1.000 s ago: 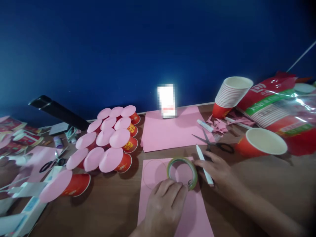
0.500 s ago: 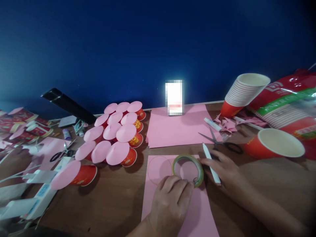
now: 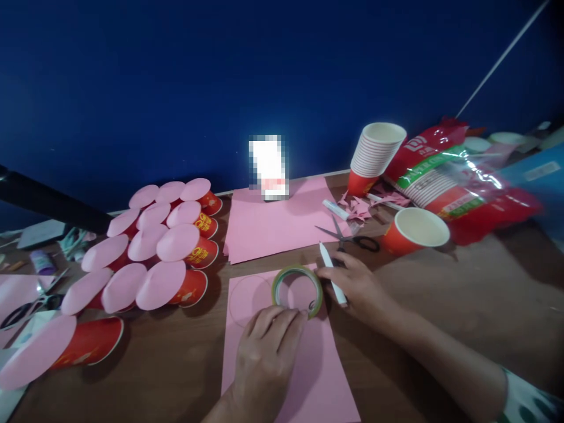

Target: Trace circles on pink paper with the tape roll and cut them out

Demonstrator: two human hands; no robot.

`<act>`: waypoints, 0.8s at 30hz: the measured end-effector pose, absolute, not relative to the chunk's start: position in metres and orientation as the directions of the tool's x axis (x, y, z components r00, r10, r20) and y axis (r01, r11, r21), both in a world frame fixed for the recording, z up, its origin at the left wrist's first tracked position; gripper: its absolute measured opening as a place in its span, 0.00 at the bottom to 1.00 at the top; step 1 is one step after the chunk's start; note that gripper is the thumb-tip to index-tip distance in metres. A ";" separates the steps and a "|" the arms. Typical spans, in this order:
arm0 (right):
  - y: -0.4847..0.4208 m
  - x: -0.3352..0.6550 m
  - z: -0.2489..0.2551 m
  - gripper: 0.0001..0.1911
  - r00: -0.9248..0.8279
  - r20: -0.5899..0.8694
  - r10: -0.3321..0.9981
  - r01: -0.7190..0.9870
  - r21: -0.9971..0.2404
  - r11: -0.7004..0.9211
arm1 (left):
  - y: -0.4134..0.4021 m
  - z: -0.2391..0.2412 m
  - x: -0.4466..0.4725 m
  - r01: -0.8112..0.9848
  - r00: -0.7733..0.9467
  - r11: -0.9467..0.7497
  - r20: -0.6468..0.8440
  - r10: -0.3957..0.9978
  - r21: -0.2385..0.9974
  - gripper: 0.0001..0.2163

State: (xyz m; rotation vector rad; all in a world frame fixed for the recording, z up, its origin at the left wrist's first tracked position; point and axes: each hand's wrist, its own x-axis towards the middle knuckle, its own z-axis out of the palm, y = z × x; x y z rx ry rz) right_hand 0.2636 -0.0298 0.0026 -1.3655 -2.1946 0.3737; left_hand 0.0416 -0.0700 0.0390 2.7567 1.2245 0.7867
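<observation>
My left hand (image 3: 268, 346) is closed on the near rim of a roll of clear tape (image 3: 275, 288), which lies flat on a sheet of pink paper (image 3: 308, 370). Left of the roll, a thin circle outline (image 3: 233, 294) shows on the same sheet, partly covered by my fingers. Just right of the roll, my right hand (image 3: 359, 288) holds a slim white pen (image 3: 331, 271), its narrow end pointing away from me. Black-handled scissors (image 3: 365, 243) lie half open beyond that hand, partly over a stack of pink paper (image 3: 277, 229).
Several red paper cups (image 3: 194, 288) topped with pink discs stand at left. At right are stacked cups (image 3: 374, 153), a single cup (image 3: 416, 232), a red cup packet (image 3: 476, 200) and pink scraps (image 3: 356, 207). A bright pixelated object (image 3: 269, 164) stands at the back.
My view has turned right, so everything sits further left in the picture and more of the right side shows. Both hands keep their holds, with little movement relative to the paper.
</observation>
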 end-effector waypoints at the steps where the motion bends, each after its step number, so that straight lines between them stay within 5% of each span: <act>1: -0.030 0.264 0.002 0.24 -0.356 0.288 0.889 0.746 -0.486 0.456 | -0.070 0.039 0.042 0.688 0.565 -0.691 0.435 0.701 0.221 0.13; 16: -0.032 0.265 0.003 0.25 -0.364 0.280 0.888 0.761 -0.460 0.458 | -0.077 0.041 0.045 0.692 0.567 -0.700 0.469 0.677 0.174 0.13; 20: -0.033 0.266 0.002 0.27 -0.388 0.293 0.874 0.755 -0.443 0.483 | -0.092 0.038 0.045 0.511 0.631 -0.836 0.573 0.524 0.201 0.06; 24: -0.031 0.268 0.000 0.23 -0.420 0.334 0.844 0.753 -0.391 0.529 | -0.102 0.030 0.042 0.434 0.764 -0.884 0.450 0.462 0.172 0.04</act>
